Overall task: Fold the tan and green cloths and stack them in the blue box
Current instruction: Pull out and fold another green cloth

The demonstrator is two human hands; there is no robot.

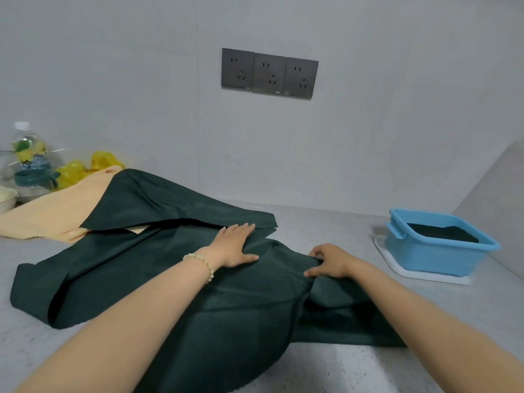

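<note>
A large dark green cloth lies rumpled across the grey counter, and another green piece lies draped behind it. My left hand rests flat on the green cloth with fingers spread. My right hand pinches a raised fold of the same cloth. A tan cloth lies at the back left, partly under the green one. The blue box stands at the right on a white lid, with a folded dark green cloth inside it.
A clear water bottle, a yellow plastic bag and a white bowl sit at the far left against the wall. Three grey wall sockets are mounted above the counter. A slanted wall panel rises behind the box.
</note>
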